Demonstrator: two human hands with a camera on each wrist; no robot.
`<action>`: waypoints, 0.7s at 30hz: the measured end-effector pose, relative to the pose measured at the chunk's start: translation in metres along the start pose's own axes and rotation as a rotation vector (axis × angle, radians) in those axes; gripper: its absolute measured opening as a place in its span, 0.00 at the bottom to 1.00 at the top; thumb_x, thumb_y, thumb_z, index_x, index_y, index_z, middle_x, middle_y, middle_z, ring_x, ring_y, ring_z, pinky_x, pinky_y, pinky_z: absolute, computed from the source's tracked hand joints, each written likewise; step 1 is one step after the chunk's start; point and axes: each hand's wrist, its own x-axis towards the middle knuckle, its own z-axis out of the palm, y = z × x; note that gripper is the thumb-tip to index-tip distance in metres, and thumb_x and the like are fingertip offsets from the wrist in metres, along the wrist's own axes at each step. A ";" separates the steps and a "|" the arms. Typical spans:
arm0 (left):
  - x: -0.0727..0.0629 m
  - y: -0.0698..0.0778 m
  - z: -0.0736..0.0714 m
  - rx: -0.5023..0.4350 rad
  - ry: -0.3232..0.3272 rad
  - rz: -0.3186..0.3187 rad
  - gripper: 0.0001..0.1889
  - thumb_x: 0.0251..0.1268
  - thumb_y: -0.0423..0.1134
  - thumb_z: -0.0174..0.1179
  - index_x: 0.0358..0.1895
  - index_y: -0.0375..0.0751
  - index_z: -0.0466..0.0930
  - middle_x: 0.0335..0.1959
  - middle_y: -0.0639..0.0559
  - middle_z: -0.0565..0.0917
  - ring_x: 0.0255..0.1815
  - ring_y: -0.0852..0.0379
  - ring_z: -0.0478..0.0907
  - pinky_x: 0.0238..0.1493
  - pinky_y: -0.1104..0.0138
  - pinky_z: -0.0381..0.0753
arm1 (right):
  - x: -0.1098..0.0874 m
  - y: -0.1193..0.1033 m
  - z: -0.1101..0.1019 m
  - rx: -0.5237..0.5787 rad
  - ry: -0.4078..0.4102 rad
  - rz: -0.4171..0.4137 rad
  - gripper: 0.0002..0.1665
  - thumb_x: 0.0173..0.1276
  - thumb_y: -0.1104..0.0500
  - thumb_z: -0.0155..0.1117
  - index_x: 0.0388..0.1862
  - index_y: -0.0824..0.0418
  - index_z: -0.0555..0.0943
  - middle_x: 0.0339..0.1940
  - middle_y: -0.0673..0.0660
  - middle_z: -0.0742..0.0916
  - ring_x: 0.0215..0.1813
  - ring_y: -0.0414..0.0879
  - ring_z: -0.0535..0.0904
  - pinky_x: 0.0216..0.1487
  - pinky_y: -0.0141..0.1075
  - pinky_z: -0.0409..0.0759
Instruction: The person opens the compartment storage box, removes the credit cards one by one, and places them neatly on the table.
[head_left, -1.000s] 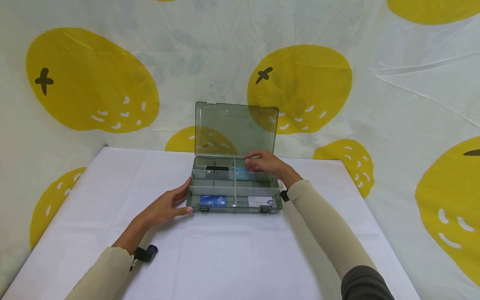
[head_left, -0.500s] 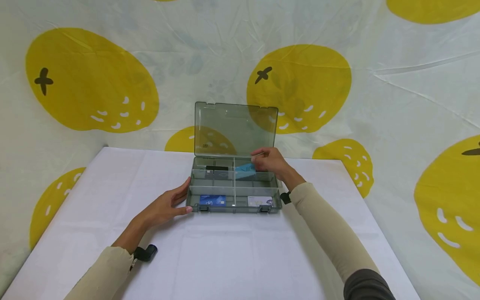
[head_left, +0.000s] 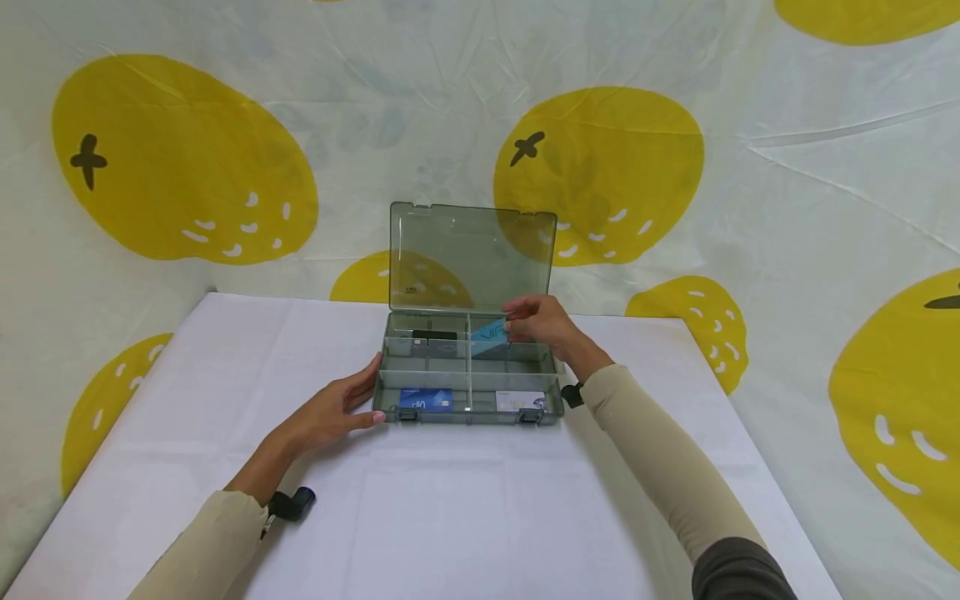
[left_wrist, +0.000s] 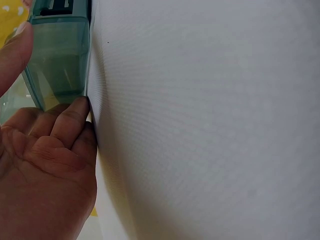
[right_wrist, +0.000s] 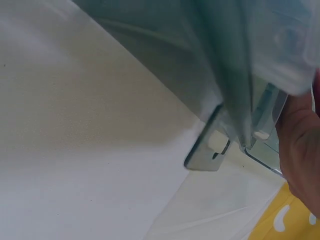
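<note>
On the table stands a translucent grey-green plastic compartment box (head_left: pixel 468 418), its lid (head_left: pixel 465 242) raised at the back. My right hand (head_left: pixel 549 323) pinches a light blue card (head_left: pixel 487 337) with lettering, tilted up in the back right compartment. My left hand (head_left: pixel 330 412) holds the box's front left corner, thumb at the front and fingers along the side wall. In the left wrist view, that side wall (left_wrist: pixel 60 60) lies between thumb and fingers. A blue card (head_left: pixel 425 400) lies front left, a white card (head_left: pixel 520 402) front right, and a black card (head_left: pixel 435 335) back left.
A white cloth covers the table (head_left: pixel 465 508). Behind the box hangs a pale curtain (head_left: pixel 420 125) with yellow fruit prints. The raised lid stands close behind my right fingers.
My right hand has moved slightly right and raised the light blue card from lying low to a tilt, showing its lettering. The left hand and the box have stayed put.
</note>
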 end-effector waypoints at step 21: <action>-0.001 0.003 0.001 0.017 0.005 -0.003 0.56 0.70 0.46 0.72 0.89 0.51 0.38 0.90 0.46 0.44 0.87 0.38 0.55 0.83 0.46 0.57 | -0.013 -0.001 -0.021 -0.052 0.044 -0.059 0.18 0.75 0.68 0.69 0.62 0.66 0.85 0.54 0.67 0.86 0.51 0.62 0.90 0.62 0.56 0.88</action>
